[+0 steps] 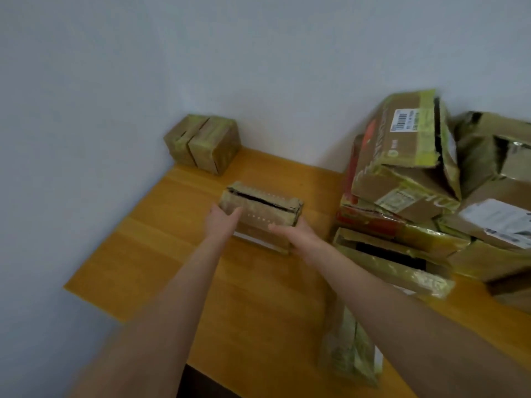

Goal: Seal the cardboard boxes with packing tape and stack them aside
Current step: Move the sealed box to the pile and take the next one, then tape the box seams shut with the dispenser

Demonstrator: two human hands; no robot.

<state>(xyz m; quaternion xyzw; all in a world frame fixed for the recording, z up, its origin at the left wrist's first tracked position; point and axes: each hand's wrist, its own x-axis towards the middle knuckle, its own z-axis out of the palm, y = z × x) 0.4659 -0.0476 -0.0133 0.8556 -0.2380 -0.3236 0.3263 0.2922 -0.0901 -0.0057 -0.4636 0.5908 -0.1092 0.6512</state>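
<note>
A person's two bare arms reach forward over a wooden bench (178,254) set against a pale wall. The left hand (222,222) and right hand (293,234) hold a small cardboard box (261,214) between them, fingers grasping its two ends. Its top seam gapes open. Another small box (202,143) sits in the far corner. To the right is a pile of battered boxes (402,168).

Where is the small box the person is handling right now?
Head view: the small box is at the middle of the table, held between the left hand and right hand, left of the box pile.
</note>
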